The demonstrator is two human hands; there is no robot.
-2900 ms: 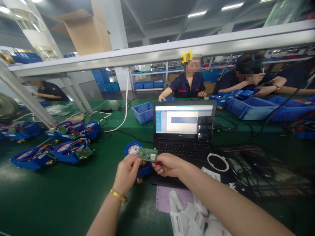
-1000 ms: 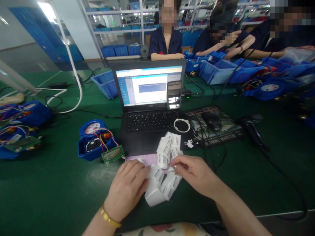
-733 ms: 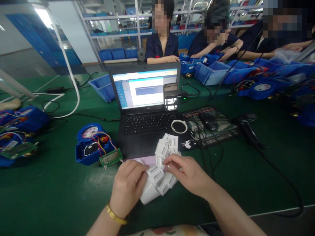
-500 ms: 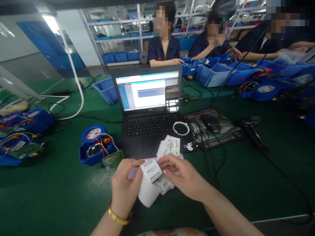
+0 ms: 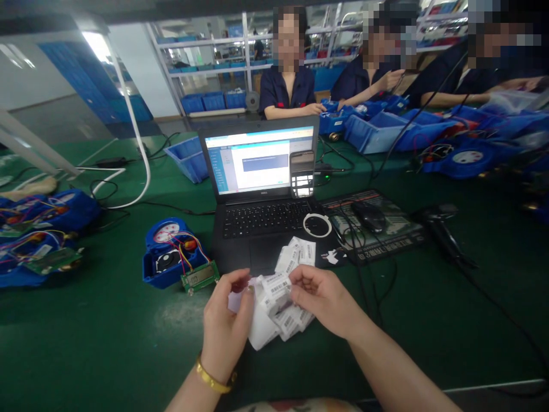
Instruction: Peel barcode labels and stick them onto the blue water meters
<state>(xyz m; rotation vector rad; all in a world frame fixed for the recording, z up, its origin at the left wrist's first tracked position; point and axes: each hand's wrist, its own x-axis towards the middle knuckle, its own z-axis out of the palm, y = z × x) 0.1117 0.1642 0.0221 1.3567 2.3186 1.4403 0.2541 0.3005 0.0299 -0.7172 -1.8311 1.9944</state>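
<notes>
A strip of white barcode labels (image 5: pixel 277 288) is pinched at its right end by my right hand (image 5: pixel 323 297), between thumb and fingers. My left hand (image 5: pixel 227 320), with a gold bracelet at the wrist, is just left of the strip; its thumb and forefinger are apart and I see nothing held in it. Beneath the strip lies a folded pile of more barcode labels (image 5: pixel 295 256), partly over the laptop's front edge. To the left, a blue meter housing (image 5: pixel 165 266) has its lid up, with wires running to a green circuit board with a small display (image 5: pixel 201 277).
Behind my hands stands an open laptop (image 5: pixel 235 220), a phone (image 5: pixel 302 174) against its screen and a white ring (image 5: pixel 317 225) on it. Rightward are a mouse (image 5: pixel 369 216) and a barcode scanner (image 5: pixel 444 232). More blue housings (image 5: pixel 51 209) lie left. Co-workers sit opposite.
My left thumb and forefinger have come off the label strip and parted. The strip has shifted slightly right in my right hand. The view has swung a little.
</notes>
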